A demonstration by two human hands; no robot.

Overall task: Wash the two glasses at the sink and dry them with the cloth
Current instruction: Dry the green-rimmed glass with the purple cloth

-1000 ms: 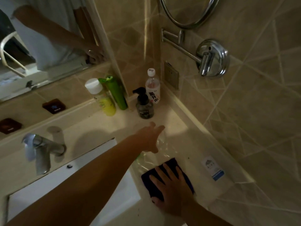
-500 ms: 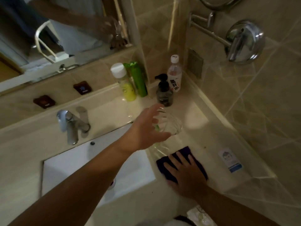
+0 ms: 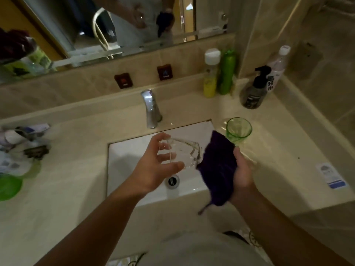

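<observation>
My left hand (image 3: 153, 166) grips a clear faceted glass (image 3: 182, 153), tilted on its side above the white sink basin (image 3: 130, 156). My right hand (image 3: 242, 169) holds a dark purple cloth (image 3: 217, 167) bunched up right next to the glass's mouth; whether cloth and glass touch is unclear. A green glass (image 3: 238, 131) stands upright on the counter just right of the basin, beyond the cloth. The chrome faucet (image 3: 151, 108) rises behind the basin, and no water shows.
Several bottles stand at the back right: a yellow one (image 3: 210, 73), a green one (image 3: 227, 72), a dark pump bottle (image 3: 253, 91), a water bottle (image 3: 276, 68). Packets and a green lid (image 3: 8, 186) lie on the left counter. A label sticker (image 3: 330, 175) sits at right.
My left hand lifted the clear glass from the right counter and brought it over the basin. My right hand picked the purple cloth up off the counter. The view swung left.
</observation>
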